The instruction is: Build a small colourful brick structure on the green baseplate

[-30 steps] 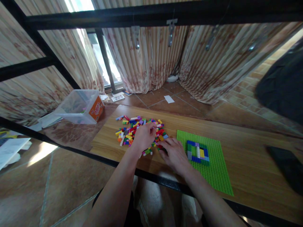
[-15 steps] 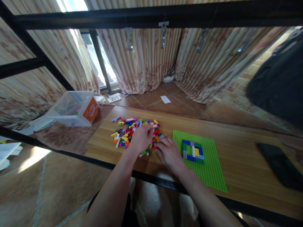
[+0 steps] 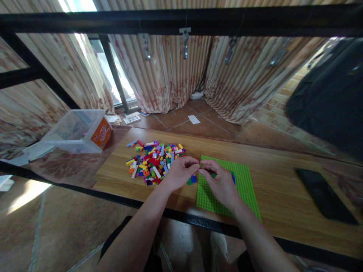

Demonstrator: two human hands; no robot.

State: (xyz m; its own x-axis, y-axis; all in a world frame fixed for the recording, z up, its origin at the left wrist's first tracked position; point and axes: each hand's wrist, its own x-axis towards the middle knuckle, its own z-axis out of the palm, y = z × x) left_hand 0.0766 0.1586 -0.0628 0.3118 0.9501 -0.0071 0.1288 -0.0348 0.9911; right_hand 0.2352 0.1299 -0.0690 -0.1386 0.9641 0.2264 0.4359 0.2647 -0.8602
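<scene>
Over the left edge of the green baseplate (image 3: 246, 189) my two hands meet, fingertips nearly touching. My left hand (image 3: 180, 173) is closed in a pinch, and whatever is between its fingers is too small to make out. My right hand (image 3: 222, 183) also pinches, its thumb and fingers facing the left ones; what it holds is hidden. Behind the right hand a blue bit of the brick frame (image 3: 233, 177) shows on the baseplate, the rest covered. To the left of my hands lies a heap of coloured toy bricks (image 3: 154, 162). A few blue and green bricks (image 3: 193, 179) lie below my left fingers.
A black phone-like slab (image 3: 326, 196) lies at the right of the wooden tabletop (image 3: 278, 170). A clear plastic box (image 3: 76, 145) with an orange label stands beyond the left end. A black metal bar (image 3: 193, 221) runs along the near edge, another overhead.
Both hands have left the brick heap and moved right to the baseplate, where their fingertips come together. The right hand now covers most of the brick frame. The view has shifted slightly.
</scene>
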